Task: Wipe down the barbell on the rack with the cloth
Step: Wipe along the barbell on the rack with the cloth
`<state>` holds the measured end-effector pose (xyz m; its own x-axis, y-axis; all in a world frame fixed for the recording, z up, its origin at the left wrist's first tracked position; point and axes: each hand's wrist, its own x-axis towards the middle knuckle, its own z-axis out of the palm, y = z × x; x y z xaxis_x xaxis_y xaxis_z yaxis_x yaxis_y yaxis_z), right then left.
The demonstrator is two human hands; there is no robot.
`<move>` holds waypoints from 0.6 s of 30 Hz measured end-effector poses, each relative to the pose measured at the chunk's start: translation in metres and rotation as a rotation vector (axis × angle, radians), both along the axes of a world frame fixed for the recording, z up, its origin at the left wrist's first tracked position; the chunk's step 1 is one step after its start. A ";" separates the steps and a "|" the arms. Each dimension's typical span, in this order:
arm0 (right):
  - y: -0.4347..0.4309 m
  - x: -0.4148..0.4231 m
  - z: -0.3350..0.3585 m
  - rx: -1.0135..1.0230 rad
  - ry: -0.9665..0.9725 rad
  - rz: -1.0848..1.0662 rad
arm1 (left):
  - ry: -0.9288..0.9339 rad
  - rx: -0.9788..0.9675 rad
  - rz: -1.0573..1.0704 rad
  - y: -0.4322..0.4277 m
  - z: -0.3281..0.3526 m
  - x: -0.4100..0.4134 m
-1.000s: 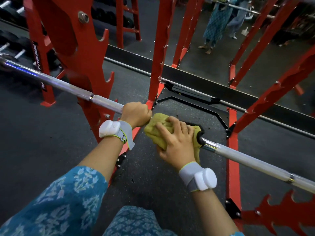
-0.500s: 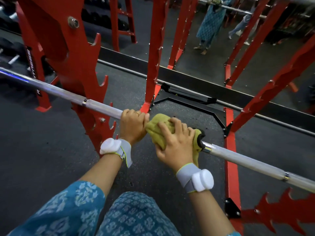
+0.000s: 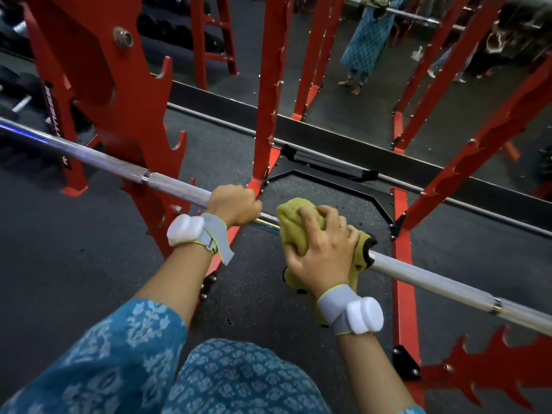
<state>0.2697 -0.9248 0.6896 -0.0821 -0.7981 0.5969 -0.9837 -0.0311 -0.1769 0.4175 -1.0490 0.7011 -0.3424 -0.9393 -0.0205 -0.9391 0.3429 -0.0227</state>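
White vertical lettering, red rack upright, possibly a brand, too blurred to read

**One head camera, aimed forward and down**

I work from a single wide-angle view worn on the person's head. It faces forward and down, close over the barbell, which crosses the frame diagonally; the red rack rises ahead, the floor lies below.

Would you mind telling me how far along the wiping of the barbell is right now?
Done: cannot tell; the long silver steel barbell on the red metal rack looks equally shiny throughout. In hand: the right hand grips the yellow-green cloth wrapped over the bar's middle, while the left hand holds the bare bar beside it. Left: probably the long stretches toward both ends, which the cloth is not touching.
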 end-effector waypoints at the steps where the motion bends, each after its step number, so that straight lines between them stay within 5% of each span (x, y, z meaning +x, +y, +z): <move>1: 0.004 -0.002 -0.005 -0.012 0.056 0.051 | 0.004 -0.014 0.007 0.002 0.000 0.001; 5: 0.025 -0.017 -0.024 -0.068 0.156 0.083 | -0.006 -0.029 0.017 0.004 0.001 0.000; 13: 0.005 -0.018 0.009 -0.013 -0.122 -0.160 | -0.009 -0.033 0.041 0.007 0.002 -0.001; 18: 0.009 -0.010 0.000 0.035 0.054 0.001 | 0.000 -0.039 0.049 0.009 0.000 -0.001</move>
<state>0.2600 -0.9154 0.6892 -0.0497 -0.8185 0.5723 -0.9918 -0.0270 -0.1247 0.4166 -1.0403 0.7014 -0.2962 -0.9550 0.0168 -0.9547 0.2955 -0.0353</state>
